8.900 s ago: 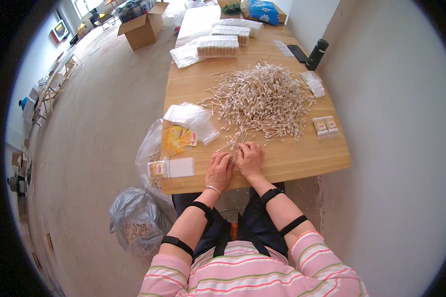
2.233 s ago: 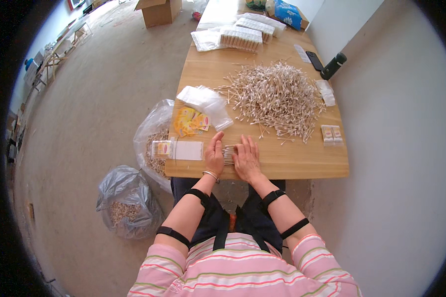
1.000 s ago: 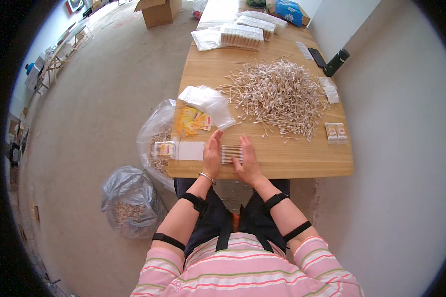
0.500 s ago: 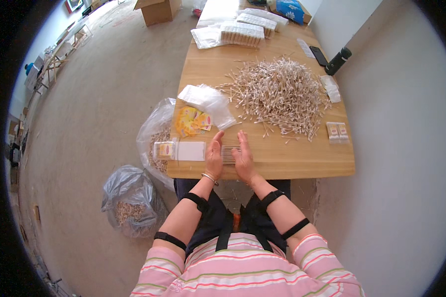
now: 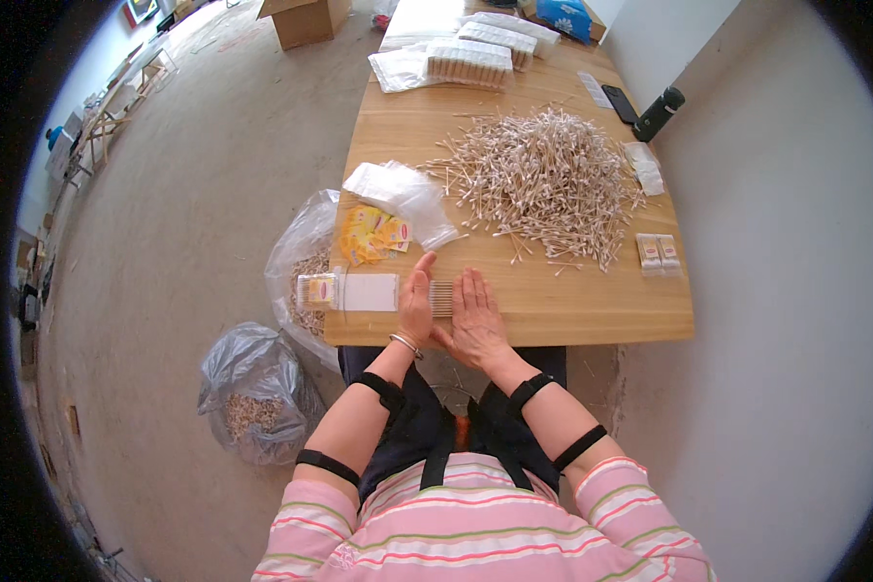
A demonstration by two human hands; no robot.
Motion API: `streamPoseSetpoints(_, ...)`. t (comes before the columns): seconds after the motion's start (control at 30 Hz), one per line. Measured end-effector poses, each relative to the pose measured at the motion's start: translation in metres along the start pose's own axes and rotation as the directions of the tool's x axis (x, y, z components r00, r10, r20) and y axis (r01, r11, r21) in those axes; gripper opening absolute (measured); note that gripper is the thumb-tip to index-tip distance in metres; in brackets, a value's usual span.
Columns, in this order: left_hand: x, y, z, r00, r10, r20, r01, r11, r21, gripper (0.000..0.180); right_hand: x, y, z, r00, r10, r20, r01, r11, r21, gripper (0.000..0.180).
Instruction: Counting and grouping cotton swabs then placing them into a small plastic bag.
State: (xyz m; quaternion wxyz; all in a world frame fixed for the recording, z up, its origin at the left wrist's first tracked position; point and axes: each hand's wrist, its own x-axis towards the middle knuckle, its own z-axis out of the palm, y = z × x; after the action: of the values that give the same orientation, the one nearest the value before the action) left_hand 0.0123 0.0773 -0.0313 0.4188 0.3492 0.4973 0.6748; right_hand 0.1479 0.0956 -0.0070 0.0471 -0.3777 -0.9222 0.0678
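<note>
Cotton swabs were hemmed near the desk's front edge.
Right hand was newly flattened, fingers together; left hand held edge-on.

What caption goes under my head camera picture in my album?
Neat swabs between left hand and right hand, messy pile beyond.

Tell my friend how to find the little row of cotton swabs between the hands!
Start at the wooden table with its big, messy pile of cotton swabs. Then, near the table's closest edge, look between the left hand and the right hand. The small row of swabs there lies neatly side by side, unlike the jumbled pile.
</note>
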Motion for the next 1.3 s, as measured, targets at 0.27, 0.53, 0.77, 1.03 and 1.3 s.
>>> streamPoseSetpoints(0.27,-0.052,0.040,-0.021,0.906,0.151,0.395,-0.420,0.431,0.799,0.036,-0.001,0.006,0.005,1.000,0.010,-0.022,-0.010,1.000,0.010,0.110)
streamPoseSetpoints(0.53,-0.066,0.039,-0.025,0.860,0.072,0.505,-0.507,0.223,0.833,0.052,-0.002,0.002,0.003,1.000,-0.001,-0.007,0.001,0.999,0.052,0.113)
streamPoseSetpoints(0.77,-0.064,0.040,-0.021,0.863,0.079,0.499,-0.503,0.209,0.838,0.056,-0.003,0.002,0.004,1.000,-0.002,0.002,0.002,1.000,-0.014,0.114)
streamPoseSetpoints(1.03,-0.063,0.041,-0.018,0.880,0.054,0.473,-0.473,0.205,0.857,0.057,-0.003,0.004,0.006,0.998,-0.020,-0.056,0.018,0.999,-0.036,0.109)
streamPoseSetpoints(1.3,-0.060,0.038,-0.015,0.899,0.067,0.432,-0.434,0.258,0.863,0.058,-0.003,0.002,-0.003,1.000,-0.008,0.011,0.008,0.999,-0.032,0.096)
